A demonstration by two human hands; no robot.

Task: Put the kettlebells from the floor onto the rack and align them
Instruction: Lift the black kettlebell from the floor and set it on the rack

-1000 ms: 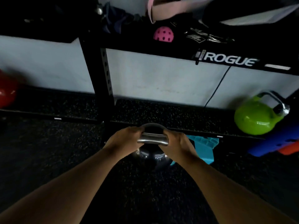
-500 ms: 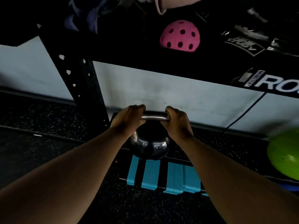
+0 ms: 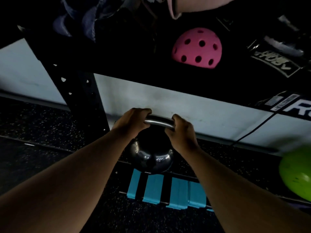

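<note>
A black kettlebell (image 3: 151, 158) with a shiny steel handle hangs at the front edge of the black rack's lower shelf (image 3: 218, 155), just right of the rack's upright post (image 3: 82, 98). My left hand (image 3: 133, 121) grips the handle's left end and my right hand (image 3: 181, 130) grips its right end. Whether the bell's base touches the shelf is hidden. A green kettlebell (image 3: 297, 174) sits on the same shelf at the far right, partly cut off by the frame edge.
The upper shelf overhangs close above, holding a pink perforated ball (image 3: 196, 47), dark cloth and straps. Blue slatted pieces (image 3: 168, 190) lie below the shelf's front edge. A white wall backs the rack, with a black cable (image 3: 252, 132) running down it. Speckled black rubber covers the floor.
Both hands lifted the black kettlebell from floor level up and forward to the lower shelf's front edge. The view moved closer under the upper shelf. Little has shifted over the last half second.
</note>
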